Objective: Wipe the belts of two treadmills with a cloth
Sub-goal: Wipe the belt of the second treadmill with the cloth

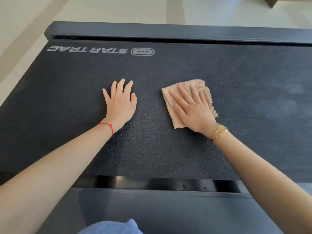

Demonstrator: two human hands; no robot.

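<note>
A black textured treadmill belt (pixel 168 70) fills the view, with a white STAR TRAC logo at its far left. A folded beige cloth (pixel 205 89) lies on the belt right of centre. My right hand (pixel 194 110) lies flat on the cloth with straight spread fingers, pressing it onto the belt. My left hand (pixel 120 103) rests flat on the bare belt to the left of the cloth, fingers spread, holding nothing. A gap of bare belt separates the two hands.
A dark side rail (pixel 168 31) runs along the belt's far edge and another (pixel 160 208) along the near edge. Pale tiled floor (pixel 101 9) lies beyond. Blue fabric (pixel 114 228) shows at the bottom edge. The belt's right part looks dusty grey.
</note>
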